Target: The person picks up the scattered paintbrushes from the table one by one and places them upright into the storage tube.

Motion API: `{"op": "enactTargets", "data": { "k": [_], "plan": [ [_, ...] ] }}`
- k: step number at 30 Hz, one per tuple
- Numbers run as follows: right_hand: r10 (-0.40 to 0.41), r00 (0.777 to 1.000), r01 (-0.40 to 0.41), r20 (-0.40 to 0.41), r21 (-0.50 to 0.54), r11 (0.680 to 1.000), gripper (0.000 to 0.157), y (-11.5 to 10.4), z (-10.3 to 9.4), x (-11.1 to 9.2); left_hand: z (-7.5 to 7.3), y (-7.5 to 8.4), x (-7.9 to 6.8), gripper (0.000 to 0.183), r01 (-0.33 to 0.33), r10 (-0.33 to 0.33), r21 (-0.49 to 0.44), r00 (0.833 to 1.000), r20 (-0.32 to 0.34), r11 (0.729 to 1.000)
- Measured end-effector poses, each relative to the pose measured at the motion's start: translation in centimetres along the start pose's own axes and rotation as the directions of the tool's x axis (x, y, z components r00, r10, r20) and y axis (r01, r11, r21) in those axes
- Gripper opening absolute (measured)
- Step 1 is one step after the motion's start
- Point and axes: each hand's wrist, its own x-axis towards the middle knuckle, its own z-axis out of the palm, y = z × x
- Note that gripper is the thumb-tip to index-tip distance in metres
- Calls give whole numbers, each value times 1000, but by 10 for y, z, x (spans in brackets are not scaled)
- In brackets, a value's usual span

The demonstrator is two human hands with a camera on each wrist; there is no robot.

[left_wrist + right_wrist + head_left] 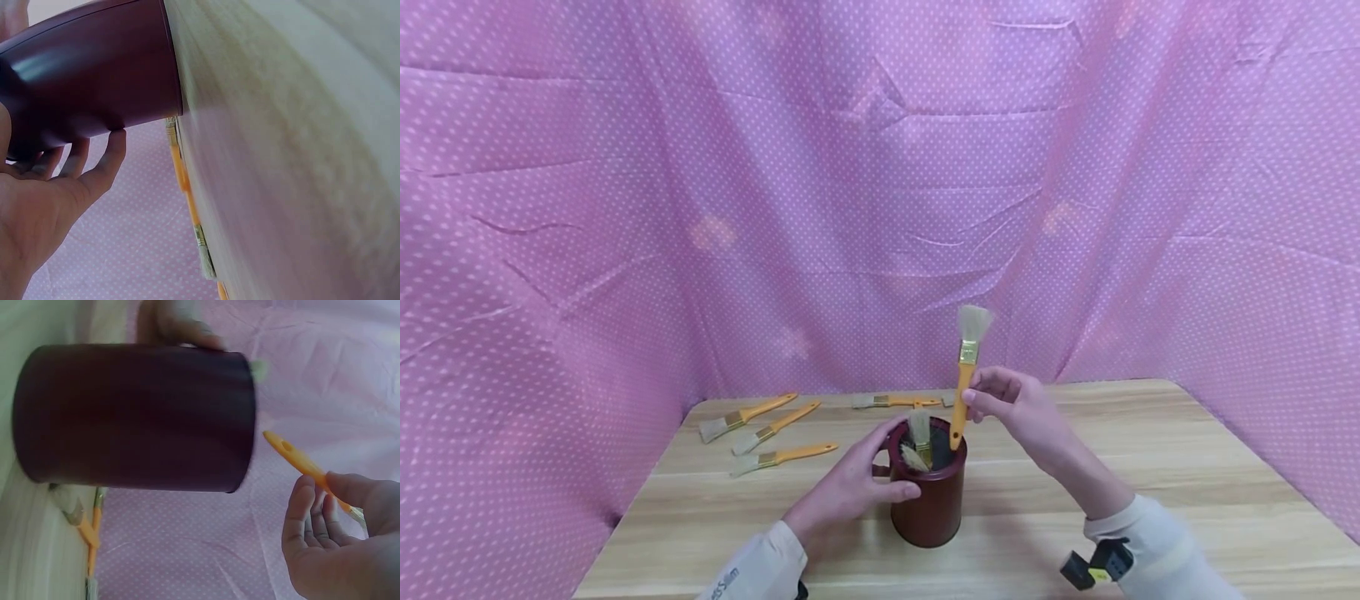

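Note:
A dark red can (927,508) stands upright on the table, two bristle-up paintbrushes showing in its mouth. My left hand (850,483) holds it round the left side, thumb across the front near the rim; the left wrist view shows its fingertips (116,140) against the wall. Between thumb and fingers my right hand (1018,412) pinches a paintbrush (964,375) with an orange handle, metal ferrule and pale bristles. It is held bristles up, the handle's end overlapping the can's right rim in the head view. From the right wrist camera, that handle (303,464) appears just beyond the rim.
Left of the can lie three more paintbrushes, a far one (748,415), a middle one (775,429) and a near one (786,457). Behind the can lies another brush (895,402), with further brush parts partly hidden. Pink dotted cloth (865,208) hangs round the wooden table (1150,467).

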Motion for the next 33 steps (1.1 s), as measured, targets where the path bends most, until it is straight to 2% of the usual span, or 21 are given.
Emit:
{"op": "enactTargets", "data": {
  "k": [5, 10, 18, 25, 33],
  "plan": [
    [-46, 999, 45, -4, -91, 995, 22, 8, 10, 1, -1, 0, -1, 87, 19, -19, -14, 1000, 0, 1000],
    [-69, 997, 72, 24, -185, 980, 19, 16, 13, 2, -1, 0, 0, 87, 16, -16, -21, 1000, 6, 1000],
    [-3, 998, 17, 65, -213, 977, 22, 20, 14, 4, -3, -1, 2, 86, -10, 10, -12, 1000, 16, 1000],
    [-22, 995, 44, 97, -235, 971, 19, 24, 14, 5, -4, 0, 2, 87, -5, 5, -1, 1000, 13, 1000],
    [-36, 993, 67, 117, -274, 959, 22, 25, 10, 8, -5, 0, 1, 88, -5, 4, 11, 1000, 8, 1000]
  ]
}}
